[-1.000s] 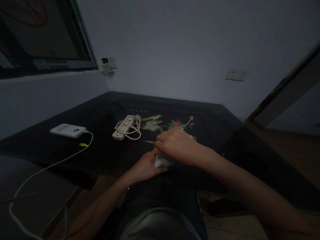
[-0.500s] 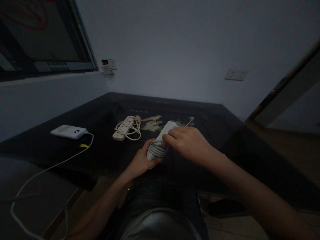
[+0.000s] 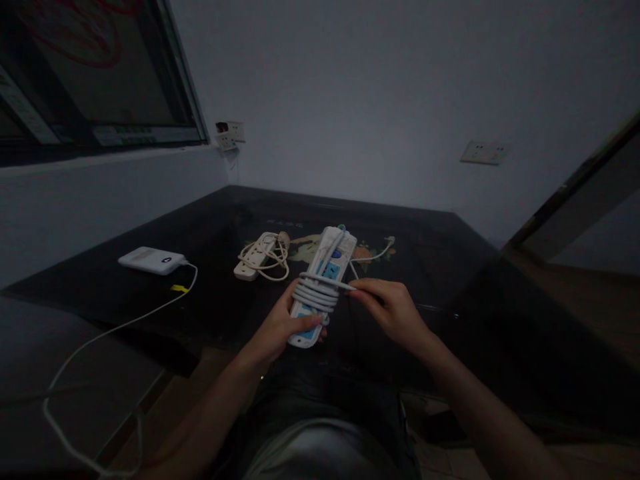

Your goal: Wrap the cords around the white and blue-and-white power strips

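Note:
A white power strip point(image 3: 326, 248) with blue sockets is held tilted above the dark table, its far end pointing away from me. My left hand point(image 3: 280, 321) grips its near end, thumb across the front and fingertips showing at the right edge. Several turns of the strip's light grey cord point(image 3: 314, 293) wrap around its middle. Off to the right, my right hand point(image 3: 393, 308) pinches the cord between thumb and fingers, and the stretch from there to the strip looks taut. The cord's loose end point(image 3: 390, 241) lies on the table beyond that hand.
A second power strip point(image 3: 247, 268) with a tangled cream cord lies left of my hands. Farther left is a white power bank point(image 3: 150, 260) with a cable hanging over the table point(image 3: 210, 220) edge. Near it sits a yellow tag point(image 3: 179, 288). Wall sockets point(image 3: 484, 153) are at the back.
My right hand has moved from over the strip to its right side, drawing the cord with it. The strip's socket face now shows. The view has shifted slightly.

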`<action>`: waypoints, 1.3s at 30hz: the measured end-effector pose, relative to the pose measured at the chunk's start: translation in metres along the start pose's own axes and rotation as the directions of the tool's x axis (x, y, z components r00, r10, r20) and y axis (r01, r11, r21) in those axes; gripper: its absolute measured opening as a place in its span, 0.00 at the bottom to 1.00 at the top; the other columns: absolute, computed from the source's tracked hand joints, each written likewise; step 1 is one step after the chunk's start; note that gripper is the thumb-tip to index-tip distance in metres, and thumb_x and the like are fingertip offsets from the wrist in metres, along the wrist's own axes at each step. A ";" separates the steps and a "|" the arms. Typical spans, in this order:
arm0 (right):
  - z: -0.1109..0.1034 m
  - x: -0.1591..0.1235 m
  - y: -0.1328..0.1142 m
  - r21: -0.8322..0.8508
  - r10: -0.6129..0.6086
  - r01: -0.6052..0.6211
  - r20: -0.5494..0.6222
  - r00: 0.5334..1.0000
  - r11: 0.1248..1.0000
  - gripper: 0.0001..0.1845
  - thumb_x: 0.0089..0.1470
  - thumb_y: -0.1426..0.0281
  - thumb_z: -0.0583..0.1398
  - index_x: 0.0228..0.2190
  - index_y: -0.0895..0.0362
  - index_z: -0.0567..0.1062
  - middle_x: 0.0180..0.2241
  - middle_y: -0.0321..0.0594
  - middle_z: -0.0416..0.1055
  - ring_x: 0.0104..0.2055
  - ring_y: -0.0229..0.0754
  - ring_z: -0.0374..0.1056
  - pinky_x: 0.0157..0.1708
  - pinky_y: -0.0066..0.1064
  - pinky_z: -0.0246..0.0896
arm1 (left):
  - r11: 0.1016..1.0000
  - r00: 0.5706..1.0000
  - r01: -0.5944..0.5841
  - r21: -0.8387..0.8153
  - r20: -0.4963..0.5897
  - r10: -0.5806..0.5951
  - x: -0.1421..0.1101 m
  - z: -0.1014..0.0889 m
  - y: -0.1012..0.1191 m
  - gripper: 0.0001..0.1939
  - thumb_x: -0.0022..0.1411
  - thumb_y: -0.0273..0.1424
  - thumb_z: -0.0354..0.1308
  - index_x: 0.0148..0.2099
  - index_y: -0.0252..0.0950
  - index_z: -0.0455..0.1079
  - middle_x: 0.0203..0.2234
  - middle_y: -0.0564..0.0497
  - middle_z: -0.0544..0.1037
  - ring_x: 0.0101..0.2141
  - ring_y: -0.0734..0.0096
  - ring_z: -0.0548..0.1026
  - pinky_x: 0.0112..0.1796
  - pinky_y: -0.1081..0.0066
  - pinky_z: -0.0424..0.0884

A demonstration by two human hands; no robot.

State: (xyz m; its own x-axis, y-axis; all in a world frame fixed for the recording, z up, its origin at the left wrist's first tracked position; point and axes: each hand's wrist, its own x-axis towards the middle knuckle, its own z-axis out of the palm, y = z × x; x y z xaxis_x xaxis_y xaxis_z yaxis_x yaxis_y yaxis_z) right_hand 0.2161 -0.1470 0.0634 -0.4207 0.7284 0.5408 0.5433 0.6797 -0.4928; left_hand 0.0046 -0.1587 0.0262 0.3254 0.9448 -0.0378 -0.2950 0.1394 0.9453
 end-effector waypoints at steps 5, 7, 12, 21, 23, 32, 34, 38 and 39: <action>0.010 -0.009 -0.003 0.019 -0.027 0.028 -0.028 0.999 0.999 0.13 0.61 0.67 0.54 0.37 0.57 0.78 0.35 0.44 0.79 0.35 0.42 0.74 0.35 0.30 0.67 | 0.998 0.997 -0.060 -0.001 -0.057 0.060 0.005 0.001 -0.002 0.35 0.44 0.30 0.71 0.52 0.38 0.57 0.32 0.51 0.76 0.23 0.72 0.76 0.26 0.72 0.74; 0.012 -0.010 -0.003 0.025 -0.023 0.023 -0.026 0.999 0.999 0.13 0.61 0.67 0.54 0.37 0.57 0.78 0.34 0.44 0.79 0.35 0.42 0.74 0.34 0.30 0.67 | 0.998 0.996 -0.068 0.009 -0.061 0.069 0.006 0.000 -0.002 0.35 0.44 0.29 0.71 0.52 0.37 0.57 0.32 0.51 0.76 0.23 0.73 0.76 0.26 0.72 0.74; 0.014 -0.009 -0.001 0.123 0.049 -0.045 -0.030 0.998 0.991 0.12 0.60 0.66 0.55 0.36 0.56 0.78 0.35 0.43 0.78 0.36 0.43 0.74 0.35 0.31 0.66 | 0.999 0.999 -0.030 -0.014 -0.017 0.030 0.004 -0.001 -0.002 0.34 0.45 0.30 0.70 0.52 0.37 0.58 0.32 0.50 0.76 0.23 0.71 0.76 0.25 0.71 0.74; 0.014 -0.001 0.014 0.333 0.187 -0.202 0.075 0.979 0.921 0.16 0.58 0.60 0.56 0.28 0.58 0.75 0.28 0.39 0.74 0.32 0.40 0.68 0.32 0.28 0.59 | 0.994 0.996 0.037 -0.100 0.089 -0.028 0.003 -0.002 -0.005 0.38 0.47 0.32 0.69 0.57 0.39 0.52 0.29 0.50 0.77 0.24 0.67 0.77 0.24 0.68 0.75; 0.014 -0.001 0.017 0.396 0.176 -0.208 0.116 0.978 0.894 0.20 0.57 0.56 0.56 0.27 0.59 0.75 0.26 0.38 0.72 0.30 0.39 0.66 0.32 0.28 0.57 | 0.991 0.992 0.036 -0.128 0.127 -0.020 0.002 -0.003 -0.007 0.37 0.48 0.32 0.68 0.56 0.39 0.52 0.28 0.50 0.77 0.23 0.66 0.77 0.24 0.68 0.75; 0.015 -0.012 0.038 0.550 0.151 -0.267 0.247 0.957 0.791 0.27 0.56 0.49 0.54 0.25 0.61 0.76 0.18 0.32 0.58 0.21 0.32 0.52 0.23 0.25 0.46 | 0.937 0.961 0.047 -0.345 0.272 0.052 0.005 -0.008 -0.012 0.27 0.48 0.36 0.68 0.47 0.36 0.61 0.39 0.44 0.77 0.23 0.67 0.76 0.20 0.70 0.73; 0.017 -0.010 0.044 0.573 0.128 -0.286 0.300 0.945 0.768 0.26 0.54 0.50 0.57 0.27 0.61 0.77 0.20 0.34 0.63 0.22 0.33 0.55 0.22 0.25 0.48 | 0.926 0.942 0.064 -0.372 0.330 0.068 0.006 -0.010 -0.014 0.26 0.49 0.36 0.68 0.47 0.35 0.62 0.38 0.44 0.77 0.22 0.68 0.76 0.20 0.71 0.72; 0.019 0.002 0.047 0.614 0.025 -0.259 0.363 0.932 0.746 0.21 0.52 0.53 0.61 0.27 0.61 0.78 0.26 0.39 0.72 0.25 0.34 0.62 0.25 0.26 0.55 | 0.915 0.894 0.091 -0.392 0.438 0.098 0.004 -0.013 -0.017 0.24 0.51 0.35 0.66 0.47 0.33 0.66 0.38 0.43 0.77 0.21 0.69 0.75 0.19 0.72 0.71; 0.019 0.006 0.046 0.614 -0.002 -0.228 0.350 0.937 0.756 0.20 0.51 0.54 0.62 0.26 0.60 0.78 0.26 0.39 0.73 0.26 0.35 0.64 0.26 0.26 0.57 | 0.914 0.878 0.106 -0.392 0.469 0.099 0.004 -0.014 -0.016 0.24 0.51 0.35 0.66 0.48 0.32 0.67 0.39 0.42 0.77 0.21 0.70 0.75 0.19 0.72 0.70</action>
State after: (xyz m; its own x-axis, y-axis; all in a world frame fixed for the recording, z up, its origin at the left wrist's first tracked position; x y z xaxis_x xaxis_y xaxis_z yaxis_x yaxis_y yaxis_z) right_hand 0.2250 -0.1099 0.0308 -0.6495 0.7114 0.2686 0.0605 0.4005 -0.9143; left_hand -0.0018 -0.1535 0.0062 0.6776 0.7042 0.2122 -0.5871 0.3440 0.7328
